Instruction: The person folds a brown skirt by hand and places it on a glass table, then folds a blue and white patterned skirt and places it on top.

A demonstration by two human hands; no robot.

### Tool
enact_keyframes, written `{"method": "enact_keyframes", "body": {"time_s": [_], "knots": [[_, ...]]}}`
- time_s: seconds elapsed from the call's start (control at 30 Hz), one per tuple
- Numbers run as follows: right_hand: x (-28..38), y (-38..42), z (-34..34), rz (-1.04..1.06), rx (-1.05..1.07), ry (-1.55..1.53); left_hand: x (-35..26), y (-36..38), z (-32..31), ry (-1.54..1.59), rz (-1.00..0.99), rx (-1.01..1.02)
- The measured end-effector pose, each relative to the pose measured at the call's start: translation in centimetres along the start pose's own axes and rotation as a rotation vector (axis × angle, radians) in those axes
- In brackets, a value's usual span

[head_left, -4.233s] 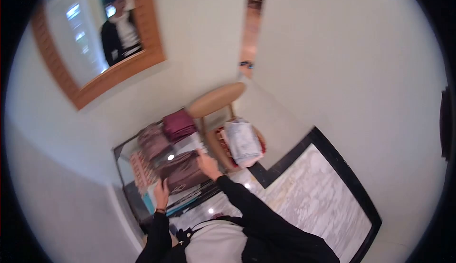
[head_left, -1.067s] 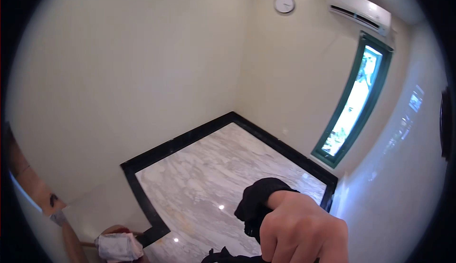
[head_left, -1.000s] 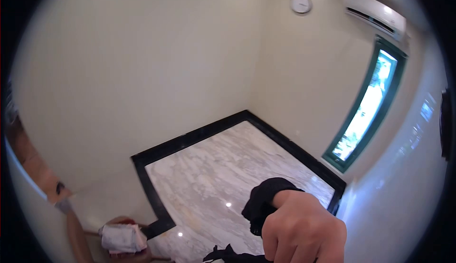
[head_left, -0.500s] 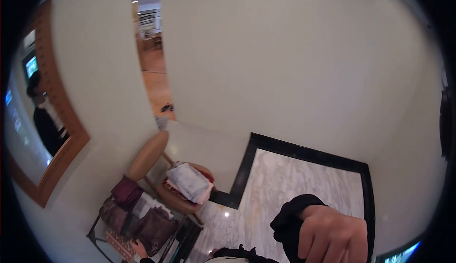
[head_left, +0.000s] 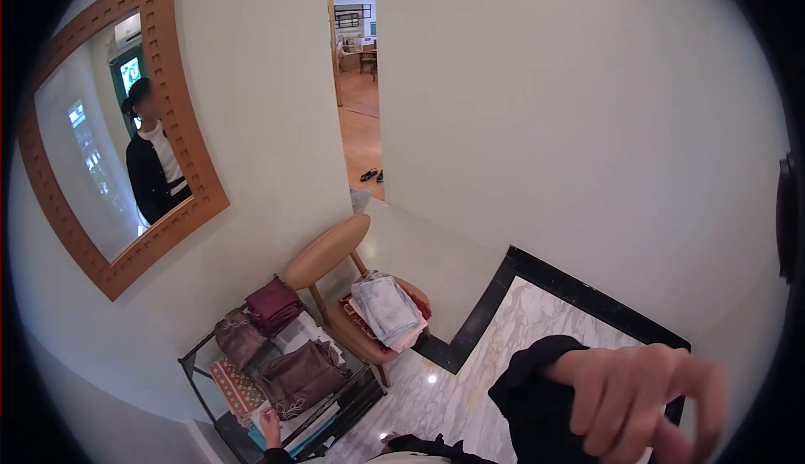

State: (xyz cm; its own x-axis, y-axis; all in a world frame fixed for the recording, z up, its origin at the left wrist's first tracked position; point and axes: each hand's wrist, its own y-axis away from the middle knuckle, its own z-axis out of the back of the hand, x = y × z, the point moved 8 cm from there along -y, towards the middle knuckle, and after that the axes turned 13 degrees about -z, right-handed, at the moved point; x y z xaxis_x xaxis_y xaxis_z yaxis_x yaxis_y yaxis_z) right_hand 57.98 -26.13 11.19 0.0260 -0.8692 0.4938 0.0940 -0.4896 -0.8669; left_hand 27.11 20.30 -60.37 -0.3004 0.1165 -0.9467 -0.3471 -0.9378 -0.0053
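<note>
My left hand (head_left: 270, 426) is low at the near edge of a dark metal rack (head_left: 194, 372), beside a patterned orange-and-white cloth (head_left: 236, 387) and a brown drawstring bag (head_left: 302, 378). Its fingers are bent together at a whitish edge; what they pinch is too small to make out. My right hand (head_left: 633, 401), in a black sleeve, is raised close to the camera over the marble floor. Its fingers are loosely curled and apart, with nothing visible in them; the fingertips are blurred. Another brown bag (head_left: 243, 337) and a maroon bundle (head_left: 273, 305) lie farther back on the rack.
A tan chair (head_left: 329, 253) holds folded cloths (head_left: 388, 309) behind the rack. On the left wall hangs a wood-framed mirror (head_left: 205, 183) reflecting a person. A narrow doorway (head_left: 359, 129) shows shoes on a wooden floor. Black trim (head_left: 604, 305) borders the marble floor (head_left: 553, 321).
The view has swung left, so the mirror, chair and rack appear farther right. My right hand has moved right in the picture, its fingers loosening from a fist-like curl. My left hand stays by the rack.
</note>
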Motion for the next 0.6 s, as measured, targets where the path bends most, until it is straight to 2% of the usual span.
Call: {"method": "enact_keyframes", "body": {"time_s": [0.07,0.23,0.5,0.6], "knots": [[0.6,-0.5,-0.5,-0.08,0.031,-0.032,0.7,-0.6,-0.4,-0.073,-0.077,-0.012],[0.3,-0.5,-2.1,-0.101,0.098,-0.126,0.7,-1.3,-1.0,-0.163,-0.21,-0.017],[-0.5,0.4,-4.2,-0.1,0.346,-0.293,-1.0,-0.2,-1.5,-0.029,-0.139,-0.014],[-0.8,0.9,-4.8,-0.053,0.351,-0.315,-1.2,-0.2,-1.7,-0.039,-0.171,-0.025]]}}
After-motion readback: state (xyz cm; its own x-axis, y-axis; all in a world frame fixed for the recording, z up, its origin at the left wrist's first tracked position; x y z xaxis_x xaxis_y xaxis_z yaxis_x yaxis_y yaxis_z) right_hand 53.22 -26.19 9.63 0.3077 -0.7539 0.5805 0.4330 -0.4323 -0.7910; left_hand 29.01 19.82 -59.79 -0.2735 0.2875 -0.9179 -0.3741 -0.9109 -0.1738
